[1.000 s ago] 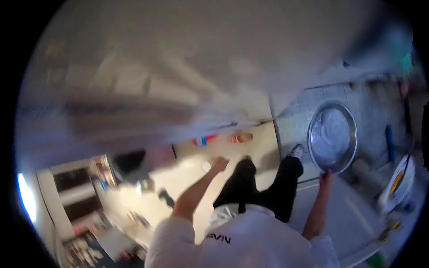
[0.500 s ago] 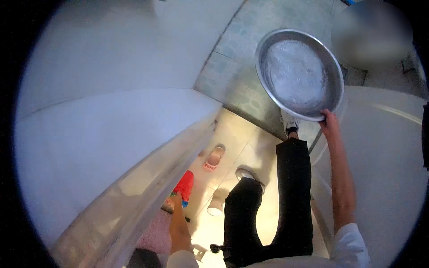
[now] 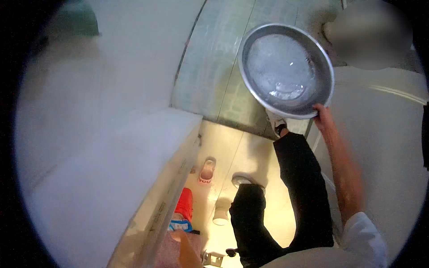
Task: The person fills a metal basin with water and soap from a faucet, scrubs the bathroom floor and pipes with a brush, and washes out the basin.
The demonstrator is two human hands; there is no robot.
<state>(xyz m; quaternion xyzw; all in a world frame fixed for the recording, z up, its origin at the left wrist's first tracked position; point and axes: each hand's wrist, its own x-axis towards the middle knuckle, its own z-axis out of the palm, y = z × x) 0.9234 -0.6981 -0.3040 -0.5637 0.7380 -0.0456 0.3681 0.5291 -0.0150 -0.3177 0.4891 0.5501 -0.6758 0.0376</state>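
Note:
A wide metal basin (image 3: 328,91), tilted a little, is held out in front of me above the doorway floor. Water with a foamy, glinting surface (image 3: 283,67) lies inside it. My right hand (image 3: 322,117) is closed around the near rim at its right side, the thumb over the edge. Low on the left, my left hand (image 3: 179,236) is beside a pink textured surface (image 3: 167,250), near a blue and white packet (image 3: 181,224) and a red item (image 3: 184,203). Blur and the wall edge hide its fingers, so its grip does not show.
A pale wall edge (image 3: 147,201) runs along my left and a white door-like panel (image 3: 380,134) stands on my right. A dark threshold (image 3: 237,128) divides cream tiles from greenish tiles (image 3: 210,67). A pink slipper (image 3: 207,171) and a small pale container (image 3: 220,215) are on the floor.
The basin and my right hand have shifted slightly left in view, and the water has sloshed toward the near side. My left hand has drawn back from the red item.

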